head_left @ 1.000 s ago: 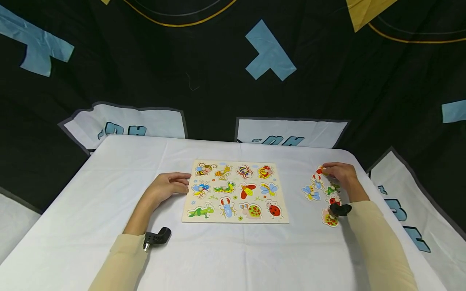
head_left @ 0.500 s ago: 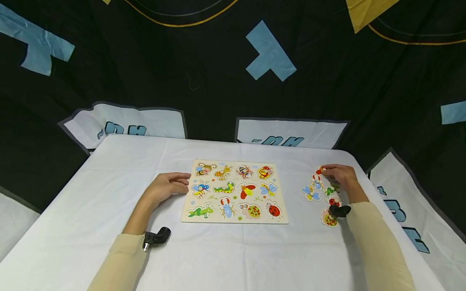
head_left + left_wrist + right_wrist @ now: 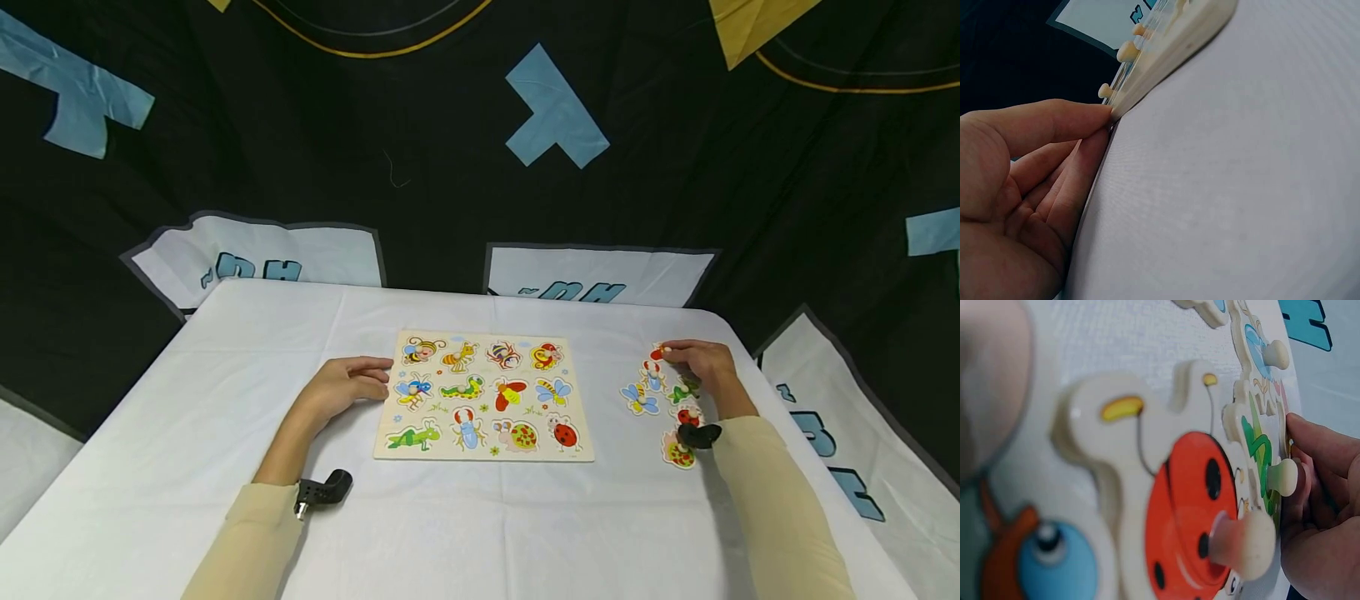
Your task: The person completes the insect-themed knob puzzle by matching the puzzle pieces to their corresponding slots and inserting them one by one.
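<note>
Left hand (image 3: 339,390), fingers extended, touches puzzle board (image 3: 438,455); right hand (image 3: 707,362) touches red insect piece (image 3: 657,353) (grip unclear). Likely light, rigid: grasp knobs (image 3: 1251,545).

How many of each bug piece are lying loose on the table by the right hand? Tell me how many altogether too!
Snail piece: 1
Ladybug piece: 1
Green grasshopper piece: 1
Stag beetle piece: 1
Blue-winged bug piece: 1
Red bug piece, partly covered: 1
Total: 6 in sight; the right hand could hide more.
</note>
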Tool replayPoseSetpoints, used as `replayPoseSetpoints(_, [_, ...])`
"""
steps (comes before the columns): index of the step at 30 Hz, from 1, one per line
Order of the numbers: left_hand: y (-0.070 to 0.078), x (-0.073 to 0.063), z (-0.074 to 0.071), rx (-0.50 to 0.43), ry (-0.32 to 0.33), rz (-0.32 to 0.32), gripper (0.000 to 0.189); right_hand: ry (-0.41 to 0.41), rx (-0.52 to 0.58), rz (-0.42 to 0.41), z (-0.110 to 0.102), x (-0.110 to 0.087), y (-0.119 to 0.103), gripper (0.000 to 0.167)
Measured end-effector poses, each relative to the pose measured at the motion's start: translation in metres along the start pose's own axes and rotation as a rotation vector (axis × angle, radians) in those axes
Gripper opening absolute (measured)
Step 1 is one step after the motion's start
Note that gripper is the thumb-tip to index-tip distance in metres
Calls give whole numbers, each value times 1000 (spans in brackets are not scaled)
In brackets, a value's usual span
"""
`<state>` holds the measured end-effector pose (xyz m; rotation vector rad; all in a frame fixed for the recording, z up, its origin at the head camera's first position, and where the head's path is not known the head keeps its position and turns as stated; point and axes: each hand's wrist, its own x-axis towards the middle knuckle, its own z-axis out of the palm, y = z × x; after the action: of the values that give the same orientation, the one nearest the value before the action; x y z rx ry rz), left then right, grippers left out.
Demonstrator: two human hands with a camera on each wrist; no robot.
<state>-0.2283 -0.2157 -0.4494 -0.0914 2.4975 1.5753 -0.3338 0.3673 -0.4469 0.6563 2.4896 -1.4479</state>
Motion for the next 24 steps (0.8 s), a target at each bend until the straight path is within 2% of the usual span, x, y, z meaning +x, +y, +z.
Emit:
replayPoseSetpoints(11, [-1,1,-1,22,2,3,59,42,18,-4,3,-6,-1,49])
replayPoseSetpoints(19, [1,-2,0,-18,0,17,60,39,-26,-19,1,-7,0,50])
replayPoseSetpoints(24, [2,-3,-1,-17,3,16,59,44,-4,-6,3,-9,-4,47])
